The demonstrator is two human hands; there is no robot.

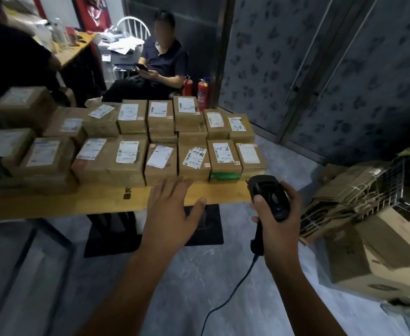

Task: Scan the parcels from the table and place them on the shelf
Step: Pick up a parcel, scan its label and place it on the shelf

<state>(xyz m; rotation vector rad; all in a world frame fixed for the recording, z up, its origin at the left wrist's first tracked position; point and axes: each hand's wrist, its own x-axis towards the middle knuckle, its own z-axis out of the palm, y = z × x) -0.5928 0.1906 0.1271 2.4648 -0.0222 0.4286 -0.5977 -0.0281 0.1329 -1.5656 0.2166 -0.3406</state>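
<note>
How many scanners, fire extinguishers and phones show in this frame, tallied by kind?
Scanner: 1, gripped in the right hand
Fire extinguishers: 2, both red
Phone: 1, held by the seated person
Total: 4
</note>
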